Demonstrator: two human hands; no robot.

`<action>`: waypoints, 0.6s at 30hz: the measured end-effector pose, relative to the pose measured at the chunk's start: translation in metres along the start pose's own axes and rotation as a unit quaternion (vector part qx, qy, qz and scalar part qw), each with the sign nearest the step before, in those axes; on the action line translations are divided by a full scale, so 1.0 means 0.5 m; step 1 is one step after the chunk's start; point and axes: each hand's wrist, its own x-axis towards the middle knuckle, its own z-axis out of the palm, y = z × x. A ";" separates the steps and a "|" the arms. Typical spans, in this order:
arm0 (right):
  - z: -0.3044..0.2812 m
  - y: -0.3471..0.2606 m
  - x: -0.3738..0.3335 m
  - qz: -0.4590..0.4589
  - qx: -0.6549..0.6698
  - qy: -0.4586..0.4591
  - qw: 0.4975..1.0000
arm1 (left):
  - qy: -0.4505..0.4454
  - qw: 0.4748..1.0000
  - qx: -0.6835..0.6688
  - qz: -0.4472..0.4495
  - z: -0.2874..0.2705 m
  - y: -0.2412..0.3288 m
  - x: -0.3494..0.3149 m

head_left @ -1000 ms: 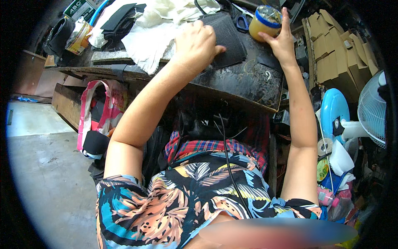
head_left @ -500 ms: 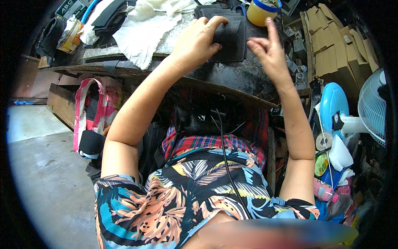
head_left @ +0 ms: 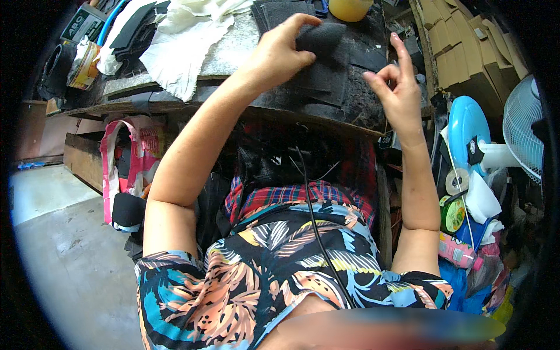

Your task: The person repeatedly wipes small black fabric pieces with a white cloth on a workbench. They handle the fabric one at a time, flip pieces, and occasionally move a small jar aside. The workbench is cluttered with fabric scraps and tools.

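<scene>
Thumb and fingers of my left hand point(head_left: 281, 55) close on a dark grey fabric piece point(head_left: 322, 38). It looks slightly blurred and bent, above other flat dark fabric pieces point(head_left: 326, 87) on the black worktable point(head_left: 233, 105). More dark pieces point(head_left: 271, 14) lie just beyond that hand. To the right, my right hand point(head_left: 399, 90) is raised over the table's right edge, apart from the fabric. Its index finger points up and its thumb stands off, with nothing visible between them. A yellow tub point(head_left: 350, 8) stands at the far side, partly cut off by the frame.
White cloth point(head_left: 184, 46) spreads over the table's left part, beside a printed tub point(head_left: 86, 63). Folded cardboard point(head_left: 466, 52) is stacked at right, above a blue and white fan point(head_left: 469, 125). A pink bag point(head_left: 140, 146) hangs below the table at left. A black cable point(head_left: 312, 204) crosses my lap.
My right hand has moved right, away from the fabric pieces. The piece at my left hand now looks bent and blurred. The whole view has shifted a little, with the tabletop higher in it.
</scene>
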 end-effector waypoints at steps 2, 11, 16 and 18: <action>-0.019 0.010 -0.001 -0.002 0.026 0.018 0.999 | 0.050 0.993 0.075 0.079 -0.017 -0.004 0.000; 0.003 0.055 0.052 -0.068 0.034 -0.146 0.986 | 0.047 0.973 0.188 0.126 -0.021 -0.027 -0.015; 0.044 0.087 0.086 -0.091 -0.092 -0.137 0.982 | -0.013 0.969 0.238 0.062 -0.019 -0.024 -0.022; 0.038 0.089 0.080 -0.069 -0.112 -0.150 0.980 | -0.010 0.972 0.222 0.081 -0.021 -0.030 -0.019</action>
